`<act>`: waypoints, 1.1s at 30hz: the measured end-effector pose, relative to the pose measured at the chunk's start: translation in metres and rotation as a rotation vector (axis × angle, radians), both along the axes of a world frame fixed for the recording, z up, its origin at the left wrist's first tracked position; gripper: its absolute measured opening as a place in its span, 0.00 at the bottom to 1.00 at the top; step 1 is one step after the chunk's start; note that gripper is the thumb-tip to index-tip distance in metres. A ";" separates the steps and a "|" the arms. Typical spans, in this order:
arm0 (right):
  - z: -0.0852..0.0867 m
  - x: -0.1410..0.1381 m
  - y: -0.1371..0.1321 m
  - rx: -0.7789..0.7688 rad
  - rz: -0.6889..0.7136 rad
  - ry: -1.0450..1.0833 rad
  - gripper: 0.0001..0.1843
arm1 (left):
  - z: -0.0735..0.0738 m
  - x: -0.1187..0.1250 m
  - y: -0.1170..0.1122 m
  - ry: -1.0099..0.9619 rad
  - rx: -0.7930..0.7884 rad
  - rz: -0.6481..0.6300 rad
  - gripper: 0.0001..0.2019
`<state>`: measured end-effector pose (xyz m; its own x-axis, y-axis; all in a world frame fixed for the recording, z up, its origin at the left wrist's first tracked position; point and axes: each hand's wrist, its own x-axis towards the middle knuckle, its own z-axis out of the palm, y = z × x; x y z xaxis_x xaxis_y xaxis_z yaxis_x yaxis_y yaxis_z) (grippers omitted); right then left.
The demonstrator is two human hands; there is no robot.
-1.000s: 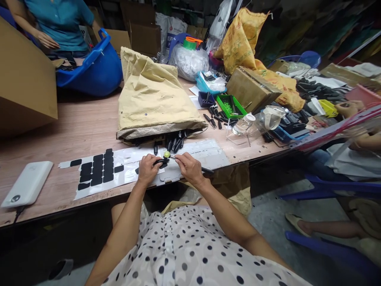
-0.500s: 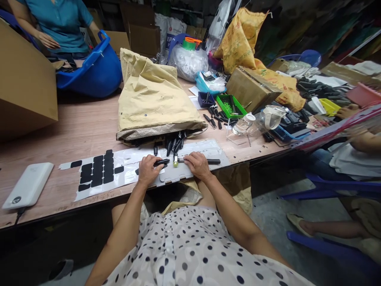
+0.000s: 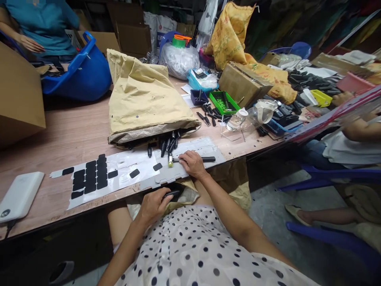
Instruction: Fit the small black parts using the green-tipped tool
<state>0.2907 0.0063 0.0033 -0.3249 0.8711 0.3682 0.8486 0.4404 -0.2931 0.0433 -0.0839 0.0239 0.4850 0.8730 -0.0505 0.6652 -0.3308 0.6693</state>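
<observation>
Closed round a black part [image 3: 172, 194], the left grip [image 3: 154, 204] is held below the near edge of the surface [image 3: 59, 131], over a lap covered by a white dress with black dots [image 3: 193, 254]. The black part is thus kept off the surface, just under its edge, beside a crumpled tan bag [image 3: 186, 197]. Slightly farther, the right grip [image 3: 193, 163] is laid on the surface and closed over the metal shaft of a small hammer [image 3: 170, 160]. Its yellow-green head is pointed to the left, and its black handle is seen sticking out to the right of the fingers. The hammer is rested flat on a grey plastic sheet [image 3: 208, 147].

To the left a white backing sheet [image 3: 125, 163] is spread, on which rows of black pads [image 3: 92, 178] are stuck. Two loose pads [image 3: 134, 173] are set apart from the rows, nearer the hammer. A white power bank [image 3: 19, 196] is placed at the left edge, well apart.

Behind the sheets a tan paper sack [image 3: 143, 103] is laid on its side, and black parts [image 3: 166, 145] are spilled from its mouth. Farther back a blue basket [image 3: 80, 75], a green tray [image 3: 223, 102], a clear jug [image 3: 256, 115] and a cardboard box [image 3: 241, 83] are seen. At the far left a person in a teal top [image 3: 44, 20] is seated, and at the right another person's arm [image 3: 357, 129] is shown.
</observation>
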 end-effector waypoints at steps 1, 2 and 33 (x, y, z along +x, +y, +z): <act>0.000 0.000 0.000 0.002 0.000 -0.004 0.11 | -0.004 0.002 -0.006 0.083 -0.059 0.007 0.14; 0.000 -0.001 0.000 0.007 -0.002 -0.007 0.11 | -0.007 0.003 -0.010 0.179 -0.119 0.019 0.14; -0.003 -0.004 0.000 0.093 0.044 -0.032 0.10 | -0.013 -0.020 0.089 0.010 0.295 0.374 0.06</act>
<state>0.2871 0.0060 0.0003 -0.3753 0.8182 0.4356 0.8359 0.5018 -0.2224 0.0233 0.0051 0.0105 0.1359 0.9653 0.2231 0.7807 -0.2430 0.5757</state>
